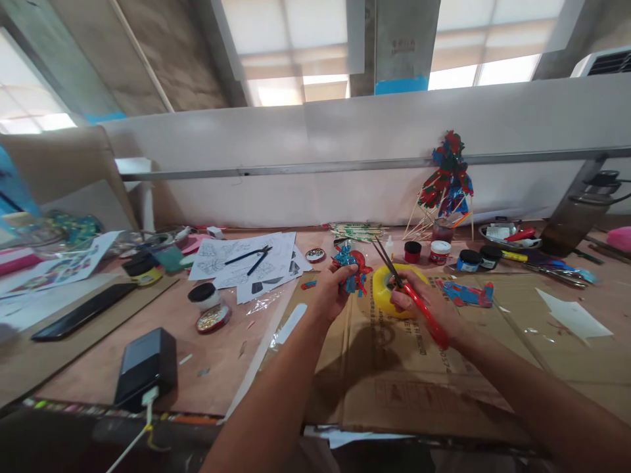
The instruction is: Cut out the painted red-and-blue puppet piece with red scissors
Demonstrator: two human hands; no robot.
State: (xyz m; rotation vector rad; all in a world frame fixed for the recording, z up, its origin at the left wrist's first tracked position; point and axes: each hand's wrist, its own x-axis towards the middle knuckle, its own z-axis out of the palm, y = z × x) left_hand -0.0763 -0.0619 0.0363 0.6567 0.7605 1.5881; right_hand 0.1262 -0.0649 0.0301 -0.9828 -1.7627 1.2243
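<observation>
My left hand (336,287) is closed on a small red and blue painted cut-out figure (351,268), held up above the cardboard. My right hand (419,302) grips a pair of scissors (424,315) by the red handles, with the metal blades pointing up and left toward the figure. The blades look slightly parted and stand apart from the figure. Behind my right hand lies a roll of yellow tape (382,292), partly hidden. To the right of it, another red and blue cut-out (466,293) rests flat on the cardboard (394,381).
Paint jars (440,252) line the back right, near a bundle of painted figures on sticks (449,174). Printed drawings (241,263) with pliers (259,258) lie left of centre. A black power bank (146,368) with a white cable sits at the front left. A bottle (582,213) stands far right.
</observation>
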